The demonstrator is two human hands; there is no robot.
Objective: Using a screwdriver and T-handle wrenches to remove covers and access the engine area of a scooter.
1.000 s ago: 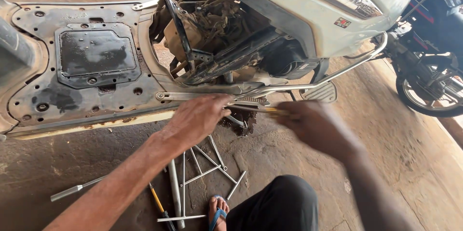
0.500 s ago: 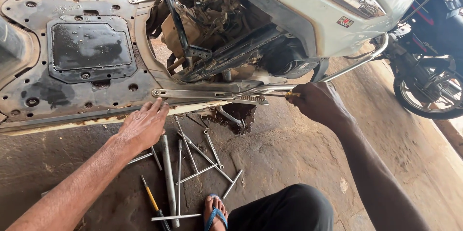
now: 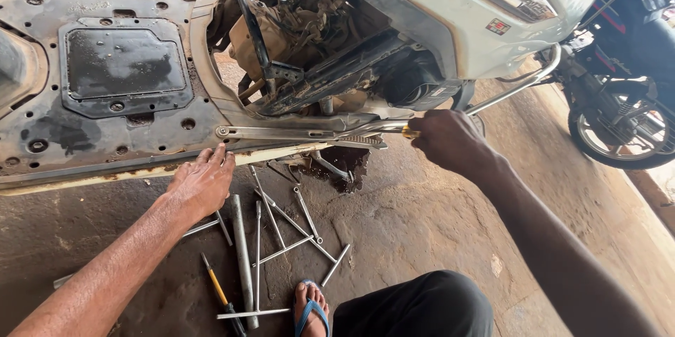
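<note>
Stained concrete floor (image 3: 422, 224) under tipped scooter (image 3: 436, 20), left hand (image 3: 202, 182) flat, fingers apart, right hand (image 3: 450, 141) clamped on yellow-handled tool (image 3: 406, 132).

Stained concrete floor (image 3: 436, 217); parked motorcycle (image 3: 626, 62) right; daylight.

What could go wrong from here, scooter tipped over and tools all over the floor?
1. The right hand drives a yellow-handled tool at the frame; a slip could throw knuckles into the metal edges.
2. The left hand rests by the underside panel's rusty edge, a cut hazard.
3. Loose spanners lie near the sandalled foot.
</note>
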